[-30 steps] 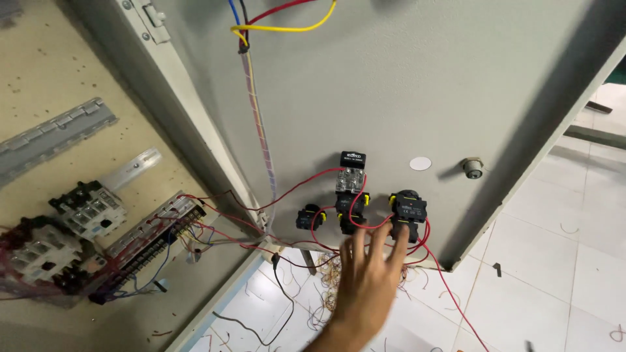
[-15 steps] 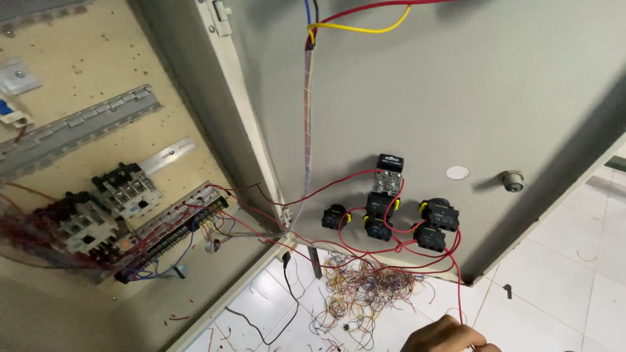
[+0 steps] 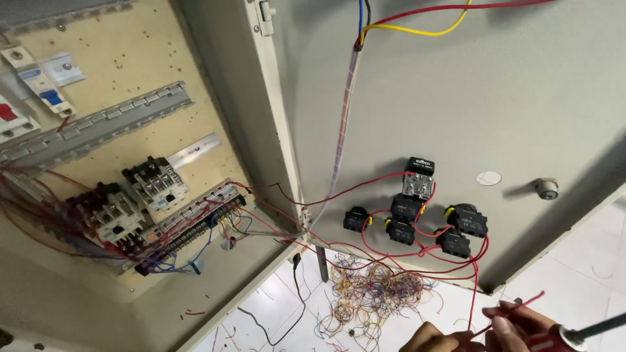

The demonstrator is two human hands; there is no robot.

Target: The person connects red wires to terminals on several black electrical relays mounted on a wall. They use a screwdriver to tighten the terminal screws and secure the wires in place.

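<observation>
Low in the frame, the left hand (image 3: pixel 435 337) and right hand (image 3: pixel 518 324) pinch a thin red wire (image 3: pixel 521 304) between them, the right also gripping a red-handled screwdriver (image 3: pixel 574 334). Above hangs the open grey metal cabinet door (image 3: pixel 456 98), black switch blocks (image 3: pixel 417 218) looped with red wiring. A tangle of multicoloured wire offcuts (image 3: pixel 375 293) litters the white tiled floor (image 3: pixel 587 267).

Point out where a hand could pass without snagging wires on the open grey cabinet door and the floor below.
The grey door is bare right of the spiral-wrapped cable bundle and above the black switch blocks. White tiled floor at the far right is open. Crowded: the red-wired switch cluster, the tangled wire scraps below, and the beige backplate's contactors.
</observation>
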